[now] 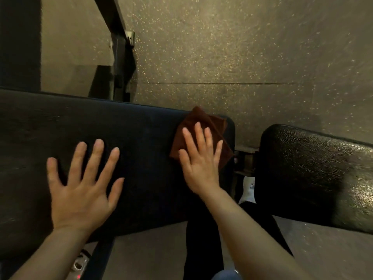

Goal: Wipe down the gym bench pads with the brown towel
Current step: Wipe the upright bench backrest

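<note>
Head view looks straight down, and the right hand lies flat on the folded brown cloth towel, fingers straight and slightly spread, pressing it onto the long dark padded bench pad at that pad's right end. Left hand rests palm-down on the same pad, well to the left, fingers fanned wide. Across a gap to the right sits a second black textured vinyl pad. Speckled rubber floor fills the far side.
</note>
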A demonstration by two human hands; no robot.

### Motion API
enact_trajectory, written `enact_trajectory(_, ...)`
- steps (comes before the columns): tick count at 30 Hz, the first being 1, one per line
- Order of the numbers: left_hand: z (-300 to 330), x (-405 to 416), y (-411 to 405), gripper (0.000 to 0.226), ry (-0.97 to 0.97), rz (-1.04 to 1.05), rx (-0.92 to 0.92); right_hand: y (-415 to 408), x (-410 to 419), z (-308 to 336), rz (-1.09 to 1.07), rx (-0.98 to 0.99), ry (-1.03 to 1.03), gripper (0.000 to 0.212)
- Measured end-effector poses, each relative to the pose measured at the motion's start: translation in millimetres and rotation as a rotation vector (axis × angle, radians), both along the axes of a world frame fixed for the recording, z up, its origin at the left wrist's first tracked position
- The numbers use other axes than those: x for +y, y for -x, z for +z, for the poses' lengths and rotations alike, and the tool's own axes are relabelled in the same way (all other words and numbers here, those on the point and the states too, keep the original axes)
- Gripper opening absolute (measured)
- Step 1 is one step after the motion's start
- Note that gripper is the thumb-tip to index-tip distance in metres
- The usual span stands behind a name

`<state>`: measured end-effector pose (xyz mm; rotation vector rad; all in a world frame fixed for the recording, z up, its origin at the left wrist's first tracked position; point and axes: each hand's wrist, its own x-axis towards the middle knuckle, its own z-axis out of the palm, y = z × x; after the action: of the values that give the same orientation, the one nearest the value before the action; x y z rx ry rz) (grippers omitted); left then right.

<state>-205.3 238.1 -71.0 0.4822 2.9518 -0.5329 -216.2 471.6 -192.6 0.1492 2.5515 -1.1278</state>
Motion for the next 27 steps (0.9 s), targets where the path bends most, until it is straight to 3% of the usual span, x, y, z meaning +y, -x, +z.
enact_trajectory(5, -1, -2, 1, 0.067, 0.045, -0.027, -0.014, 55, 43, -31, -0.279, -0.093, -0.042, 0.075)
enact_trajectory(8, -3, -5, 2, 0.067, 0.062, -0.041, -0.009, 73, 39, -27, -0.471, -0.188, 0.003, 0.065)
enact_trajectory(11, -4, -6, 1, 0.067, 0.072, -0.052, 0.004, 67, 24, -19, -0.406, -0.186, -0.104, 0.055)
enact_trajectory(15, -6, -7, 2, 0.067, 0.092, -0.065, 0.009, 88, 23, -9, -0.343, -0.111, -0.072, 0.043)
enact_trajectory(19, -8, -7, 1, 0.067, 0.122, -0.079, 0.022, 106, -44, 34, -0.194, 0.187, 0.047, 0.046)
enact_trajectory(23, -8, -7, 1, 0.065, 0.106, -0.088, 0.037, 113, -69, 68, 0.053, 0.196, 0.178, 0.056)
enact_trajectory(27, -9, -4, 1, 0.067, 0.078, -0.072, 0.028, 110, -22, 34, 0.256, 0.25, 0.059, 0.059)
